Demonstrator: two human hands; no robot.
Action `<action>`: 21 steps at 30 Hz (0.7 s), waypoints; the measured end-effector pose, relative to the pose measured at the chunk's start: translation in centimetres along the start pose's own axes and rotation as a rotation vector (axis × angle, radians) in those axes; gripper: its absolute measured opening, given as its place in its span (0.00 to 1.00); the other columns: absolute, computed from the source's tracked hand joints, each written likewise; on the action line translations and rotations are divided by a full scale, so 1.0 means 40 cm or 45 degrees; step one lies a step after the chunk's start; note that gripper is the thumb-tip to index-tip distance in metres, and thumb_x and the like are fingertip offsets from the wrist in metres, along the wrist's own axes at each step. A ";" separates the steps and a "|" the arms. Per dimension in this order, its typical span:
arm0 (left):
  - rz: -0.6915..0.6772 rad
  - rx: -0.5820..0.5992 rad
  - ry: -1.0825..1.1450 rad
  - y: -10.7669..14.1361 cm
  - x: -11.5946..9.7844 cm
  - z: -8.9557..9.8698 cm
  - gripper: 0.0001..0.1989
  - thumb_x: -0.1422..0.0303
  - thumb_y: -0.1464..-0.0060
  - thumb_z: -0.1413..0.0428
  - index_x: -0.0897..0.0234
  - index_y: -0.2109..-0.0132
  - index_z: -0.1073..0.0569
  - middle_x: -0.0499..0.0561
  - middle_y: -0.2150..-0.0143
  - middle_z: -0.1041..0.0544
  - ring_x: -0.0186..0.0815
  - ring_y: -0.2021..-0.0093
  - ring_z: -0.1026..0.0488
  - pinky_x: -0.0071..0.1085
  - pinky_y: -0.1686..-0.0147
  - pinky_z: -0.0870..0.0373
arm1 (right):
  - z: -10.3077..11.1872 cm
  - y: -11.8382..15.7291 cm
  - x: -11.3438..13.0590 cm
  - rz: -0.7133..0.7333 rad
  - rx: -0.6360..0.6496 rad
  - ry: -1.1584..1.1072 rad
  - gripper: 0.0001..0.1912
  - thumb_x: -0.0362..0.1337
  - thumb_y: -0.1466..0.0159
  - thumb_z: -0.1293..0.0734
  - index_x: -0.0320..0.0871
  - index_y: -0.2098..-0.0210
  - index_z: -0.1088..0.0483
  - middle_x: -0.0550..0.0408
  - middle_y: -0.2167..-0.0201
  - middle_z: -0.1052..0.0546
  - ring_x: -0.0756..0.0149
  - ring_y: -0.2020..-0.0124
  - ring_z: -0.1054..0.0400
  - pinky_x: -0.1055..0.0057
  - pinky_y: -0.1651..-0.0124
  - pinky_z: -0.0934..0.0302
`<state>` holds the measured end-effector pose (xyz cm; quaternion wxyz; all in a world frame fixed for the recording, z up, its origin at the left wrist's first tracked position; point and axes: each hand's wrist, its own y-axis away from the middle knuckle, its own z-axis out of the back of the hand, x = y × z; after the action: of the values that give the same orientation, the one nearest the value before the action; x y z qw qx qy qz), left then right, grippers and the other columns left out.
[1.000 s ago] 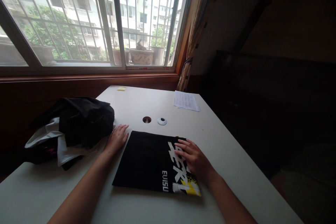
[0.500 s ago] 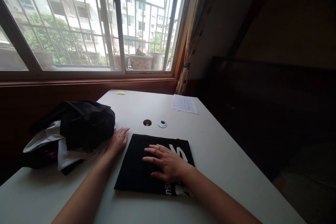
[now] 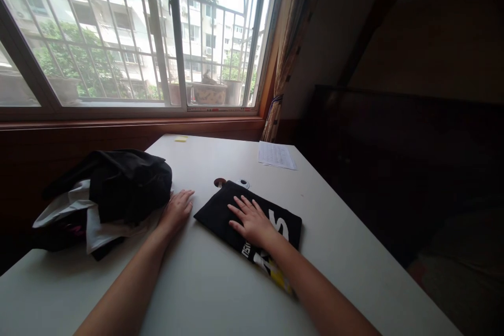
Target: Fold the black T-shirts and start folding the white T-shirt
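A folded black garment (image 3: 218, 210) with white lettering and a yellow patch lies flat and turned at an angle on the white table (image 3: 189, 278). My right hand (image 3: 252, 220) rests palm down on top of it, fingers spread. To its left, my left hand (image 3: 178, 210) lies on the table with fingers stretched forward, holding nothing. Beside the left hand is a heap of crumpled black and white clothes (image 3: 126, 184). The far corner of the folded garment reaches the round cable hole and its cover.
Near the garment's far corner are a round cable hole (image 3: 219, 182) and a grey ring-shaped cover (image 3: 243, 184). Printed papers (image 3: 277, 155) lie at the back right edge, a yellow note (image 3: 181, 139) at the back left. A barred window (image 3: 129, 37) and a tied curtain (image 3: 277, 94) stand behind.
Under my right hand, the folded black garment has slid away from me and to the right, and has turned clockwise. My left hand and the heap of clothes have stayed put.
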<state>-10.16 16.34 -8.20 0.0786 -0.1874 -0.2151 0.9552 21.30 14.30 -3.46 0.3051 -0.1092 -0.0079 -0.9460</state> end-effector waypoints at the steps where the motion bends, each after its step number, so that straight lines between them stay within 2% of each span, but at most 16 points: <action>1: 0.003 0.003 -0.001 0.000 -0.001 0.000 0.21 0.70 0.39 0.53 0.63 0.41 0.28 0.56 0.40 0.25 0.47 0.36 0.33 0.50 0.33 0.43 | -0.003 0.000 -0.013 -0.069 -0.006 0.023 0.34 0.60 0.29 0.48 0.55 0.29 0.48 0.56 0.25 0.55 0.55 0.25 0.67 0.49 0.27 0.71; 5: 0.011 0.014 -0.005 -0.001 -0.004 0.001 0.22 0.71 0.40 0.52 0.64 0.41 0.28 0.57 0.39 0.25 0.48 0.36 0.33 0.50 0.33 0.43 | -0.012 0.017 -0.072 -0.318 -0.073 0.114 0.34 0.59 0.29 0.51 0.53 0.28 0.49 0.56 0.25 0.54 0.57 0.25 0.65 0.51 0.27 0.71; 10: 0.016 0.019 -0.010 -0.002 -0.006 0.004 0.21 0.70 0.41 0.51 0.62 0.42 0.27 0.56 0.39 0.25 0.48 0.36 0.33 0.50 0.32 0.45 | -0.015 0.067 -0.176 -0.593 -0.122 0.201 0.35 0.58 0.29 0.51 0.51 0.28 0.50 0.56 0.25 0.54 0.55 0.25 0.65 0.48 0.28 0.70; 16: 0.019 0.028 -0.011 -0.003 -0.009 0.008 0.22 0.70 0.41 0.52 0.64 0.42 0.26 0.57 0.39 0.25 0.49 0.36 0.33 0.48 0.34 0.42 | 0.005 0.161 -0.313 -0.914 -0.119 0.212 0.37 0.58 0.29 0.54 0.49 0.27 0.51 0.54 0.25 0.55 0.53 0.25 0.65 0.46 0.28 0.68; 21: 0.009 0.036 -0.013 -0.003 -0.008 0.008 0.22 0.69 0.41 0.52 0.63 0.42 0.25 0.56 0.39 0.25 0.50 0.36 0.33 0.49 0.34 0.42 | 0.015 0.251 -0.395 -1.071 -0.130 0.226 0.39 0.59 0.30 0.56 0.47 0.27 0.51 0.52 0.25 0.54 0.53 0.25 0.64 0.46 0.28 0.68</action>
<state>-9.99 16.24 -7.78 0.0768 -0.1821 -0.2013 0.9594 39.70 15.27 -6.73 -0.1133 -0.0295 0.0214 -0.9929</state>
